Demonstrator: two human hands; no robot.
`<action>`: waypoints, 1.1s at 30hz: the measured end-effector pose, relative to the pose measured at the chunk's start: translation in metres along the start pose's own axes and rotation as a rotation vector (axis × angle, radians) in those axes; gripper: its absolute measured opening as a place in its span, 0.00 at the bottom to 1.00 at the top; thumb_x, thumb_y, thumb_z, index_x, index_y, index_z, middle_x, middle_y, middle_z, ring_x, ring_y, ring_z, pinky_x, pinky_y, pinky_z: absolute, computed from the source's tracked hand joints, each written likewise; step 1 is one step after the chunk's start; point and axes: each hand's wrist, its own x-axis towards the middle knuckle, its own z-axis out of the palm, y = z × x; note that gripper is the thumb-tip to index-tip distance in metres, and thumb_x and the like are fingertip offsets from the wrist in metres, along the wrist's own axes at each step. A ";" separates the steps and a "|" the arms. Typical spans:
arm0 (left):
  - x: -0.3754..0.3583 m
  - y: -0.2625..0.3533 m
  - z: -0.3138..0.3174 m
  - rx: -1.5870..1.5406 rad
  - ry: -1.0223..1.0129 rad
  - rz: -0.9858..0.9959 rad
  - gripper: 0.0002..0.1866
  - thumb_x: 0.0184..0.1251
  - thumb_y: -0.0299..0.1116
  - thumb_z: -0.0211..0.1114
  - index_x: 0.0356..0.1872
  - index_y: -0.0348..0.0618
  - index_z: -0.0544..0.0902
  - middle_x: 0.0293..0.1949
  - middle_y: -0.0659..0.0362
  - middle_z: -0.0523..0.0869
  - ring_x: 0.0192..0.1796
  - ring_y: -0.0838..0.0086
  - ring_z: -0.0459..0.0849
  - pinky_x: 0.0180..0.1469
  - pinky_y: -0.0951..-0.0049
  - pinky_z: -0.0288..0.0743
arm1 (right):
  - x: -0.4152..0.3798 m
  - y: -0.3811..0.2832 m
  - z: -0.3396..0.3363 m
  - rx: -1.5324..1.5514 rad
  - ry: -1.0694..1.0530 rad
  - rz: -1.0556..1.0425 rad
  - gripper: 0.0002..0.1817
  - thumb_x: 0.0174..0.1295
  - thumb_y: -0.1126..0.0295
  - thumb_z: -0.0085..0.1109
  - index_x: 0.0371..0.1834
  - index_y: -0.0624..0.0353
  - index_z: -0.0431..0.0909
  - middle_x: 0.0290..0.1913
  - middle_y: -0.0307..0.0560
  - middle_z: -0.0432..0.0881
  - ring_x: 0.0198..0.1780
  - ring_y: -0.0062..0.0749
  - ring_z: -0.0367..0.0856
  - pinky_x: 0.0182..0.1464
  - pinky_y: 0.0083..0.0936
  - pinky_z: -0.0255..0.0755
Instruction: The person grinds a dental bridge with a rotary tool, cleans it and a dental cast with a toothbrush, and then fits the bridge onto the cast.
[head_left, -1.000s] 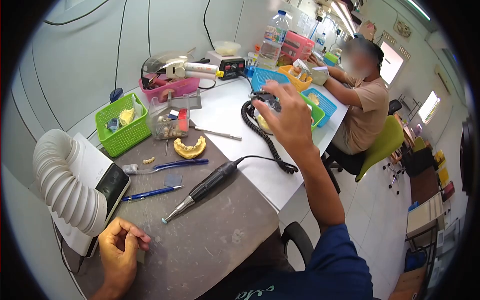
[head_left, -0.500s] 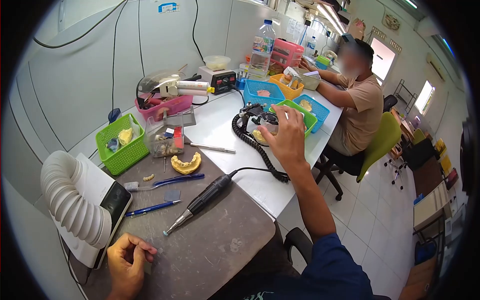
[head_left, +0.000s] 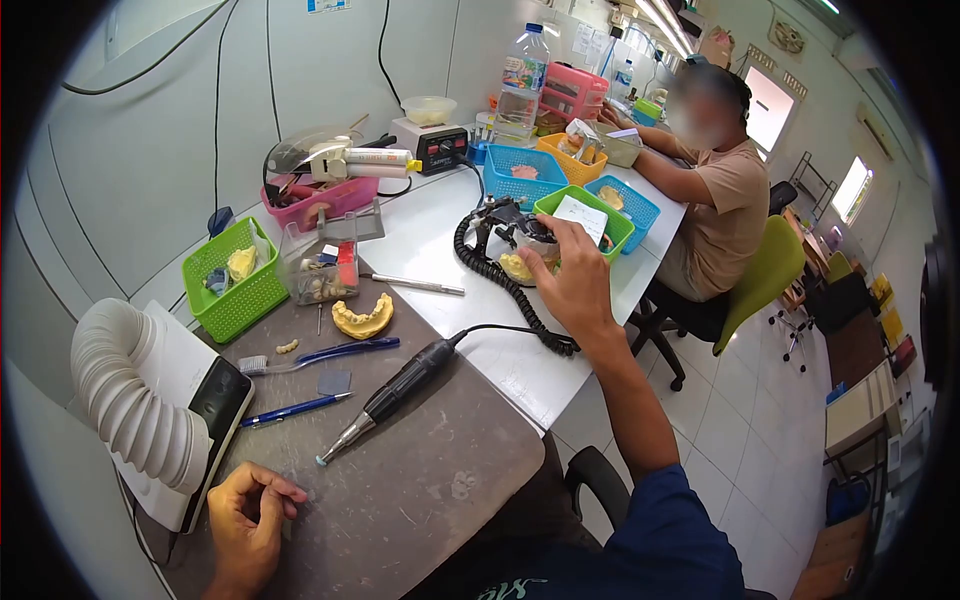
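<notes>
My right hand is at a black dental articulator, its thumb and fingers closed around the right side of it. Yellowish plaster shows at the articulator's lower part. Low on the left, my left hand hovers over the grey board with fingers pinched together; whatever they hold is hidden. Near it lie a handpiece with a small pale-blue tip and a blue mechanical pencil. Farther up are a toothbrush, a plaster dental model and a small row of teeth.
A white hose unit stands at the left. Green, pink and blue baskets line the back. The handpiece's coiled cord crosses the white table. A co-worker sits at the far right.
My right hand has lowered onto the articulator and its fingers have closed in. A white card in the green basket behind it now shows. My left hand stays pinched.
</notes>
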 end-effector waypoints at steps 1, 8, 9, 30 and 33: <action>0.000 0.000 0.000 0.002 0.001 0.001 0.08 0.72 0.19 0.52 0.33 0.36 0.78 0.31 0.56 0.86 0.29 0.83 0.78 0.35 0.83 0.73 | 0.000 0.000 0.000 0.015 0.012 -0.018 0.24 0.60 0.64 0.66 0.56 0.65 0.77 0.49 0.59 0.81 0.50 0.51 0.81 0.54 0.41 0.74; 0.000 0.000 0.000 0.056 -0.012 0.026 0.08 0.70 0.18 0.52 0.32 0.34 0.79 0.31 0.55 0.86 0.29 0.82 0.79 0.35 0.82 0.73 | 0.002 0.002 0.002 0.086 -0.029 0.023 0.26 0.59 0.64 0.66 0.60 0.62 0.77 0.51 0.60 0.81 0.50 0.51 0.83 0.54 0.39 0.76; -0.001 0.000 0.000 0.056 -0.014 0.027 0.08 0.70 0.18 0.52 0.32 0.34 0.79 0.31 0.55 0.86 0.29 0.82 0.79 0.35 0.82 0.73 | 0.002 0.004 0.003 0.098 -0.030 0.021 0.26 0.59 0.64 0.66 0.60 0.63 0.78 0.51 0.61 0.82 0.49 0.50 0.83 0.55 0.38 0.76; 0.000 -0.012 -0.001 0.132 0.000 0.085 0.06 0.72 0.22 0.53 0.33 0.36 0.76 0.30 0.56 0.84 0.29 0.82 0.77 0.34 0.83 0.69 | 0.061 0.083 -0.099 0.826 0.304 0.439 0.20 0.64 0.70 0.57 0.59 0.60 0.81 0.34 0.37 0.83 0.32 0.13 0.79 0.32 0.13 0.77; 0.002 -0.016 -0.002 0.110 0.018 0.080 0.06 0.73 0.22 0.53 0.33 0.36 0.76 0.30 0.56 0.83 0.28 0.83 0.76 0.33 0.84 0.68 | 0.084 0.123 -0.110 0.765 0.442 0.485 0.20 0.62 0.67 0.59 0.56 0.62 0.83 0.34 0.38 0.83 0.33 0.15 0.80 0.34 0.14 0.76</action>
